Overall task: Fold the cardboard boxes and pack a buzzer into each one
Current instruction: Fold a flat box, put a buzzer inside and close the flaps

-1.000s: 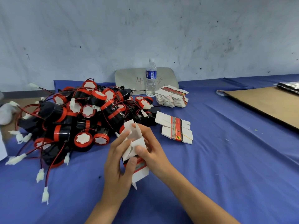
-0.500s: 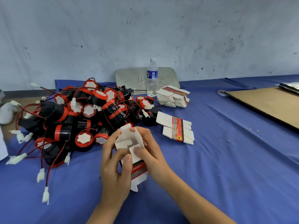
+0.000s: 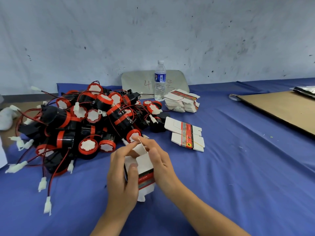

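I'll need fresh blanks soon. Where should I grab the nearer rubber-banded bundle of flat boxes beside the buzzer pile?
Probably pinch the banded bundle at its near right edge, coming from the right. It lies flat on the blue cloth, so only edges offer purchase; that side is open, while the buzzer pile crowds its left.

the left hand [image 3: 121, 181] covers much of the box [image 3: 144, 163]; its print is too small to read. the bottle [image 3: 160, 80] hides part of the writing on the board [image 3: 136, 80]. the cardboard sheet [image 3: 281, 108] is cut off at the right edge, a white lump [image 3: 6, 116], maybe a bag, at the left.
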{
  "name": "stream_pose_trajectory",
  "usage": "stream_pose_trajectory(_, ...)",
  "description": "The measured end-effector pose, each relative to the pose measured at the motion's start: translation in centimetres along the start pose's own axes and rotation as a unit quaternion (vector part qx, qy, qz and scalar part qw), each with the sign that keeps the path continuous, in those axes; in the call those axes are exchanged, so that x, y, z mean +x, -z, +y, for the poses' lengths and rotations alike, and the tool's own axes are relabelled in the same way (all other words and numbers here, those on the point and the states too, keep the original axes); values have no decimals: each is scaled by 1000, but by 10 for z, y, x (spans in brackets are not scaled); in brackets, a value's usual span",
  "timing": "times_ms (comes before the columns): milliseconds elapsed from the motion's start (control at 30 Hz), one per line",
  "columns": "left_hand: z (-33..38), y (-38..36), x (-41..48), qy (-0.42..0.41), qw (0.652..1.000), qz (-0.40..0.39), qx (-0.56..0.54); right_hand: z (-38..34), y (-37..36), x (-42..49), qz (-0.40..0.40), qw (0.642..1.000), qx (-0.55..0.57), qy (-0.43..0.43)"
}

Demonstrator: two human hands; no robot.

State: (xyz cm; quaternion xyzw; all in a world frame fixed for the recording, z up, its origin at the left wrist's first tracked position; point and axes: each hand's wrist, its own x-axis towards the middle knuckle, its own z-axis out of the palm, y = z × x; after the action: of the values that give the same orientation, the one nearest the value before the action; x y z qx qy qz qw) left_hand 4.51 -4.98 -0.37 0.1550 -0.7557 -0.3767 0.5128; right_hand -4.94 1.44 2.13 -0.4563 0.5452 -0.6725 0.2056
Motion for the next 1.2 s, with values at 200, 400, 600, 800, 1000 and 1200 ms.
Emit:
stream_pose_trajectory(200, -5, -1, 2, -1, 999, 12, -31, 2, 7, 5, -65, 993, 78, -65)
stream_pose_trajectory(400, -9, -8, 2, 77, 990, -91, -79, -4, 21, 14, -44, 979, 185, -78)
stream_pose_trajectory(600, -18, -1, 7, 41, 997, -23, 65, -3, 30, 19, -72, 978, 104, -167)
stream_pose_trajectory(800, -16, -3, 9, -59, 987, -15, 151, -4, 35, 20, -84, 970, 107, -201)
stream_pose_trajectory(1000, -17, -3, 9, -92, 976, 2, 197, -2, 29, 18, -57, 991, 45, -115)
stream_pose_trajectory(1200, -19, -5, 9, -109, 973, 5, 204, -3, 30, 17, -67, 991, 58, -105)
